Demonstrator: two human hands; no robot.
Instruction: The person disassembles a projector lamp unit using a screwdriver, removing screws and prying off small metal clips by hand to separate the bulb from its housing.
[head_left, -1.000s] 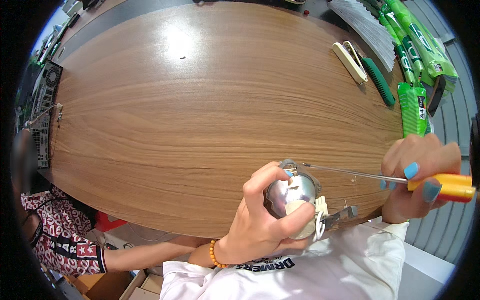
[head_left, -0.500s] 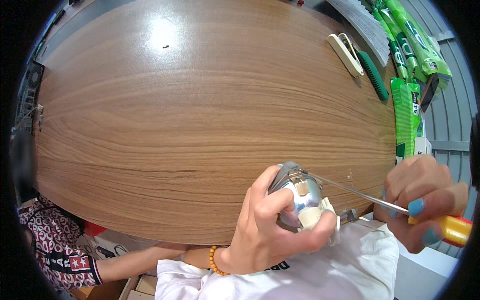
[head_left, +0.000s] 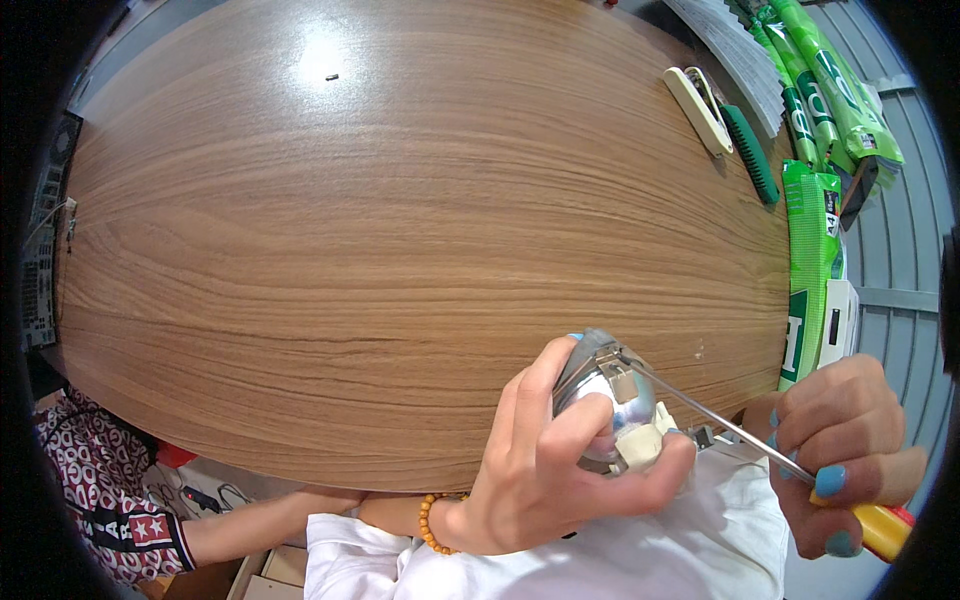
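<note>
My left hand (head_left: 555,450) is closed around a lamp with a shiny domed reflector (head_left: 632,392), a grey frame and a cream base, near the table's front edge. Fingers wrap its left side and the thumb presses by the base, so part of the lamp is hidden. In my right hand (head_left: 845,450), to the right, is a screwdriver (head_left: 725,424) with a long metal shaft and a yellow and red handle. Its tip reaches the metal clip at the top of the lamp's frame; whether it sits in a screw cannot be made out.
On the wooden table (head_left: 400,250) lie a cream stapler-like tool (head_left: 698,110), a green ridged strip (head_left: 750,155) and a tiny dark piece (head_left: 332,77). Green packages (head_left: 812,260) line the right edge. A circuit board (head_left: 50,250) stands far left, with another person's arm (head_left: 260,525) below it.
My right hand has dropped lower and the screwdriver now slants more steeply. The lamp and my left hand have shifted slightly right, with the tip still by the clip.
</note>
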